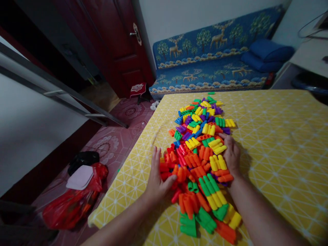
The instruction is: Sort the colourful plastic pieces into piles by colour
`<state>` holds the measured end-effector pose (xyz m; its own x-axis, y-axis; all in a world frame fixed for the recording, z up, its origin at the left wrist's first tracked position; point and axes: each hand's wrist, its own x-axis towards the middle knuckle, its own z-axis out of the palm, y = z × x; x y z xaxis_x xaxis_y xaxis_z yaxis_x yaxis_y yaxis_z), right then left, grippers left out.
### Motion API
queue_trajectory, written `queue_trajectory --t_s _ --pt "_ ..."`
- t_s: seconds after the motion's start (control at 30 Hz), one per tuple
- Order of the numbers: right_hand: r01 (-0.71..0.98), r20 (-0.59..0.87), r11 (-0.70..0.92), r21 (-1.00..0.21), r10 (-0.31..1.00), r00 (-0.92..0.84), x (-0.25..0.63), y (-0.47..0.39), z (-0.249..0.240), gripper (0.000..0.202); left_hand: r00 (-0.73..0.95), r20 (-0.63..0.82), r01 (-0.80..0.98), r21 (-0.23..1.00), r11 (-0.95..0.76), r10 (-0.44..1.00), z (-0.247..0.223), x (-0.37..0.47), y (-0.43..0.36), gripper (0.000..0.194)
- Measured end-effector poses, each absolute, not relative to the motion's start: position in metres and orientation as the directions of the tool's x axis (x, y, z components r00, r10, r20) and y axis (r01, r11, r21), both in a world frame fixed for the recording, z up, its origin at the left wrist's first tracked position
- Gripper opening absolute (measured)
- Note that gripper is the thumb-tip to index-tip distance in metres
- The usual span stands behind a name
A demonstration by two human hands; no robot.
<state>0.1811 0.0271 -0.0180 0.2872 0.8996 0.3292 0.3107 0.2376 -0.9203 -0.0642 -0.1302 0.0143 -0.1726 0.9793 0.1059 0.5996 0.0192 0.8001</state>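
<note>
Yellow tablecloth (279, 140), patterned with white lines, over a table in a tiled room. Behind: one blue sofa (169, 73) with deer and trees, folded blue cushions (271, 51) at its right end; one dark red door (112, 41) with a metal handle (137, 34); one small red-topped stool (138, 89). On the floor, at left: one red plastic bag (69, 208).

Central lot: plastic blocks (193, 160), tube-shaped, in red, orange, yellow, green, blue and purple, heaped in a long pile on the cloth between the two hands.

Left hand (159, 179): at the pile's left edge, fingers extended, thumb spread apart, grasping nothing. Right hand (232, 155): against the pile's right edge, fingers slightly bent beside yellow blocks (217, 146); whether they grasp any, cannot tell.
</note>
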Motion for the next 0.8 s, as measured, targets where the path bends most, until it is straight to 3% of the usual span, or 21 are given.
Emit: queue_trajectory --t_s 0.1,0.27,0.43,0.67,0.8 --pt "0.310 0.322 0.231 -0.922 0.903 0.283 0.180 0.027 -0.018 0.055 -0.242 0.211 0.576 0.817 -0.035 0.947 0.016 -0.065 -0.085 0.079" --pt "0.301 0.318 0.235 -0.924 0.910 0.265 0.179 0.024 -0.015 0.053 -0.247 0.173 0.442 0.896 -0.048 0.953 0.022 -0.059 -0.012 0.071" --pt "0.319 0.310 0.215 -0.923 0.907 0.285 0.180 0.026 -0.018 0.053 -0.132 0.188 0.411 0.904 -0.119 0.973 0.024 -0.059 0.037 0.059" --pt "0.325 0.320 0.221 -0.920 0.902 0.290 0.180 0.025 -0.017 0.055 -0.195 0.258 0.538 0.835 -0.117 0.946 0.019 -0.050 0.045 0.062" --pt "0.322 0.353 0.259 -0.911 0.893 0.279 0.180 0.025 -0.016 0.053 -0.306 0.205 0.393 0.916 -0.073 0.930 0.013 -0.063 0.043 0.063"
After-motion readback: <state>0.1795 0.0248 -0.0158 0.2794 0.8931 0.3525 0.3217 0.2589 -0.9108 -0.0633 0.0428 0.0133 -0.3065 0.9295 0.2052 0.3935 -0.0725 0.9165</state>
